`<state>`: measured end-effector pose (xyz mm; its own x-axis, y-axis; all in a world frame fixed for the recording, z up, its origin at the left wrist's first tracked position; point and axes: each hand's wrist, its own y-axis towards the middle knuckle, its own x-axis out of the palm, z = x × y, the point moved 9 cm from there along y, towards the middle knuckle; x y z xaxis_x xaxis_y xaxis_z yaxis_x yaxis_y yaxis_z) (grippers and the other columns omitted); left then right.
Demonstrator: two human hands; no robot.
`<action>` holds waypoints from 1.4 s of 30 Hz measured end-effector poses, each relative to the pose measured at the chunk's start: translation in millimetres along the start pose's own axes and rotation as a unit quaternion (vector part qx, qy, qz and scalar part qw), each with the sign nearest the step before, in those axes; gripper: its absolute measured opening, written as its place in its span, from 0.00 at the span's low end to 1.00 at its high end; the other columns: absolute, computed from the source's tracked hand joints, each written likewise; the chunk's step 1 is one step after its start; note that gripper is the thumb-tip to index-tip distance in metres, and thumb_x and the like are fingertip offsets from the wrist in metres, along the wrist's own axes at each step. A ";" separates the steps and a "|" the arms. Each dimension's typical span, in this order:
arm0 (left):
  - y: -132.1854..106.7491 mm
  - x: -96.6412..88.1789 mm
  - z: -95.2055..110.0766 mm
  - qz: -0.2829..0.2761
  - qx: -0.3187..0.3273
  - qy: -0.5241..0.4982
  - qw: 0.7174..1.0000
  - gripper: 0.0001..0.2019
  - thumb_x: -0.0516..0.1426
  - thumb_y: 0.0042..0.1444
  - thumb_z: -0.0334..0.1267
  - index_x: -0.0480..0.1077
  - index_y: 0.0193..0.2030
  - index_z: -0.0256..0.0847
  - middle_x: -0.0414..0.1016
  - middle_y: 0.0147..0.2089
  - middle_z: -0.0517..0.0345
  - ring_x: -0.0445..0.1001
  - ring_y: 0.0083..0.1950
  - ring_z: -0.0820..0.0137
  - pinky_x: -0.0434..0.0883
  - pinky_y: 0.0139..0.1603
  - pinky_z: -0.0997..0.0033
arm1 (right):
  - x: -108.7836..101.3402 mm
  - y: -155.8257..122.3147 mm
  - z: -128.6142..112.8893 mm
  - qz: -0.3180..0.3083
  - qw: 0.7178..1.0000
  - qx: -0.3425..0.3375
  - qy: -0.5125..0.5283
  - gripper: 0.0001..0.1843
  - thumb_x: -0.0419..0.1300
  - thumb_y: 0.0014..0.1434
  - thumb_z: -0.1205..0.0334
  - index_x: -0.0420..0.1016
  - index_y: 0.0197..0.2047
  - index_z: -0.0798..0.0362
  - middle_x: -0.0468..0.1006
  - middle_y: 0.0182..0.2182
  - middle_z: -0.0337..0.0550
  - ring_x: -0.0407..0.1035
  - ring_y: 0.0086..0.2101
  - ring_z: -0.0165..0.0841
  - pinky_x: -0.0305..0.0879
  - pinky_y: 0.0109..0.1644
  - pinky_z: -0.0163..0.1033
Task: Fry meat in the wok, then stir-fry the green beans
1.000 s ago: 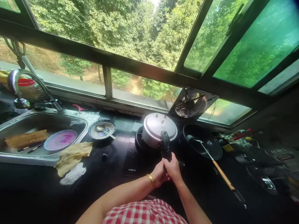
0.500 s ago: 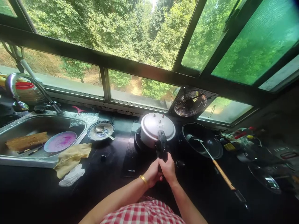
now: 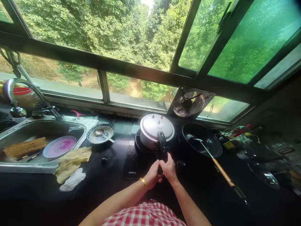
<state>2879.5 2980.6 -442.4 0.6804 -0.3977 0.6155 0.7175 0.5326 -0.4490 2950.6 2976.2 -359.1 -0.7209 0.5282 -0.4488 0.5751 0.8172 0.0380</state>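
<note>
Cooker (image 3: 156,127): centre stage, silver, lid on, small dark-red and metal fittings on top, sitting over the cooktop (image 3: 131,161) below the window (image 3: 139,103).
Handle (image 3: 161,147): black, pointing straight back at the person, and both hands are on it!
Left hand (image 3: 152,174): wrapped around the handle's near end, gold bangle (image 3: 143,181) at the wrist.
Right hand (image 3: 168,168): grasping the same handle from the other side, thumb up along it, pressed against the left hand — a proper two-handed hold.
Right flank: black wok (image 3: 213,146) just beside the cooker, spatula (image 3: 222,172) leaning out of it, wooden grip running towards the person.
Left flank: patterned plate (image 3: 91,135) on the counter (image 3: 105,185), spoon (image 3: 108,137) lying in it.
Sink (image 3: 81,131): far left, pink-stained plate (image 3: 60,147) and a brown slab (image 3: 25,148) inside, tap (image 3: 35,88) arching above.
Sink edge: tan cloth (image 3: 71,161) draped over the near corner, white cloth (image 3: 73,180) crumpled beside it.
Backdrop: round fan (image 3: 189,103) behind the wok — trees (image 3: 113,28) filling the glass.
</note>
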 end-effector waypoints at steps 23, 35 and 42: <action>5.2 2.8 8.9 -0.011 0.011 0.037 0.999 0.26 0.53 0.53 0.60 0.59 0.46 0.38 0.64 0.23 0.64 0.51 0.18 0.82 0.52 0.20 0.80 | -50.6 44.7 25.9 -0.068 0.996 0.055 -0.014 0.17 0.56 0.42 0.69 0.68 0.39 0.56 0.75 0.32 0.42 0.71 0.27 0.32 0.68 0.31 0.36; 13.0 2.4 1.3 0.001 0.028 0.058 0.998 0.20 0.46 0.59 0.56 0.56 0.44 0.39 0.63 0.23 0.65 0.48 0.17 0.82 0.54 0.20 0.79 | -70.4 62.2 17.2 -0.157 0.980 0.089 0.083 0.10 0.60 0.41 0.63 0.62 0.28 0.54 0.61 0.14 0.27 0.52 0.13 0.20 0.48 0.16 0.28; 14.8 -6.3 -5.2 -0.041 -0.036 0.062 0.997 0.25 0.45 0.58 0.59 0.58 0.48 0.38 0.68 0.27 0.59 0.60 0.21 0.78 0.61 0.23 0.77 | -66.4 69.1 -42.0 -0.124 0.980 0.077 0.138 0.12 0.60 0.38 0.64 0.57 0.23 0.53 0.60 0.13 0.28 0.50 0.11 0.19 0.44 0.15 0.28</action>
<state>2886.6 2987.0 -456.3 0.6285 -0.5292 0.5700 0.7776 0.4414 -0.4477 3022.0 3007.3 -289.3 -0.9110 0.3770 -0.1672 0.4048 0.8950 -0.1872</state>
